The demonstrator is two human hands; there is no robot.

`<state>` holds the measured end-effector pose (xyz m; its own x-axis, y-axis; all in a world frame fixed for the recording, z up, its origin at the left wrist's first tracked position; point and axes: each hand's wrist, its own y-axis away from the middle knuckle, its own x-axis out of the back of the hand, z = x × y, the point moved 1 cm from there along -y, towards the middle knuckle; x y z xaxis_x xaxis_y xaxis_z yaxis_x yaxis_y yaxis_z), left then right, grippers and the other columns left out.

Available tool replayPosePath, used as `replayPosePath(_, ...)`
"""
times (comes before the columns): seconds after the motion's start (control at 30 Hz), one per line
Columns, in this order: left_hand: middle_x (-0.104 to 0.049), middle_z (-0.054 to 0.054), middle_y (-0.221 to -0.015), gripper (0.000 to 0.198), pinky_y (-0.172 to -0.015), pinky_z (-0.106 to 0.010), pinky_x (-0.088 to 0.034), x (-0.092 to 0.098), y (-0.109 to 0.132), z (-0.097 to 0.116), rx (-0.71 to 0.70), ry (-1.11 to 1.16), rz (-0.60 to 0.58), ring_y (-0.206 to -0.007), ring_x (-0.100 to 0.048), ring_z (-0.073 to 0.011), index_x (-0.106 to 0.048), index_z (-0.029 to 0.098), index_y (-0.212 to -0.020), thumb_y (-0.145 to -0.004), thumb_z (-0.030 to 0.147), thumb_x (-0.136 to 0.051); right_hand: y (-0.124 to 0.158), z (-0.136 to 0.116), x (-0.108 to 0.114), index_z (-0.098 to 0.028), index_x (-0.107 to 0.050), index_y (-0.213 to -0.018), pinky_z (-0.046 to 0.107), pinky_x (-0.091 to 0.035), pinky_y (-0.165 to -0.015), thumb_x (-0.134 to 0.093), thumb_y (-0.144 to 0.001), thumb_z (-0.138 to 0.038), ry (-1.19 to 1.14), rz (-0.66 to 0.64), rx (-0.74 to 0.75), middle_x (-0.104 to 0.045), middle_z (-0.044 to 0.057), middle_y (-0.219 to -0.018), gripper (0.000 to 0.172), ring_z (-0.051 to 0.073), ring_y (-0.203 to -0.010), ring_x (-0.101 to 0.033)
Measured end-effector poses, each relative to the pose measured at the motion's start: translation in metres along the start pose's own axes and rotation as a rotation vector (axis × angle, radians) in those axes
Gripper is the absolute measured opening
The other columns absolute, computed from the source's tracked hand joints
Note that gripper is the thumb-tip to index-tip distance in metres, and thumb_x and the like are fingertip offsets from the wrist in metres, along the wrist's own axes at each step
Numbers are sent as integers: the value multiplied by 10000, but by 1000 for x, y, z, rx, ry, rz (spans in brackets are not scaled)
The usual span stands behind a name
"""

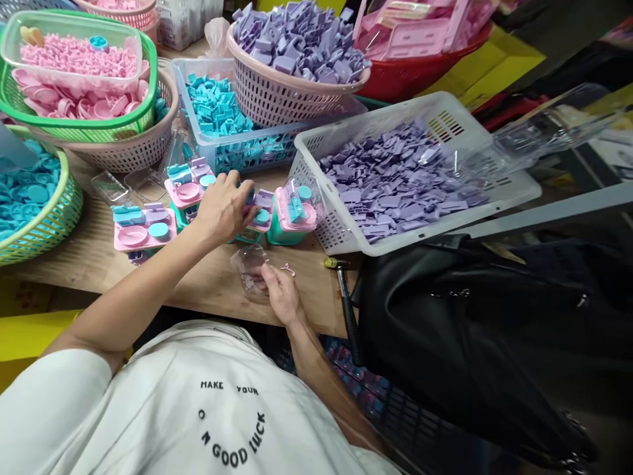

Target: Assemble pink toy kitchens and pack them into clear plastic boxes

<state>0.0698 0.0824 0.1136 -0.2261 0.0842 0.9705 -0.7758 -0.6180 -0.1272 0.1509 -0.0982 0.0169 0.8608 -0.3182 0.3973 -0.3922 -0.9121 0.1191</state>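
Observation:
My left hand (223, 206) reaches across the wooden table (208, 280), fingers curled over a pink-and-teal toy assembly (260, 218) in the row of toy sets. My right hand (281, 290) rests near the table's front edge, fingers pinched on a clear plastic lid (250, 267) holding small purple bits. A finished toy set under a clear dome (297, 210) stands just right of my left hand. Two more pink trays with teal and purple parts (143, 227) (188, 185) lie to the left.
A white crate of purple parts (395, 178) sits at right. Baskets of purple (297, 53), teal (217, 112) (30, 198) and pink (79, 66) parts line the back and left. A hammer (343, 297) lies at the table edge beside a black bag (469, 330).

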Motion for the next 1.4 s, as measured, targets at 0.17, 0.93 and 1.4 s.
replayPosePath(0.17, -635, -196, -1167, 450, -789, -377, -487, 14, 30, 15, 193, -71, -59, -989, -668, -325, -594, 109, -1203, -979, 486, -495, 3, 6, 26, -147, -574, -1275, 420, -599, -777, -381, -963, -631, 133, 303, -46, -712, 153, -1051, 607, 260, -864, -710)
replayPosePath(0.93, -739, -62, -923, 510, -642, -273, -486, 20, 115, -20, 175, 338, 40, -690, -675, -191, -501, 169, -1356, -953, 481, -514, -21, -28, 74, -242, -345, -1568, 560, -503, -1020, -838, -648, -652, 974, -161, 285, -535, 168, -1326, 1121, 378, -1163, -592)
replayPosePath(1.4, -379, -203, -1540, 907, -1193, -519, -373, -20, 113, -38, -135, 570, 125, -1447, -377, -344, -187, 167, -1593, -873, 446, -663, -28, -47, 83, -263, -474, -1492, 496, -503, -960, -811, -744, -584, 1140, -306, 306, -560, 156, -1328, 882, 362, -1136, -564)
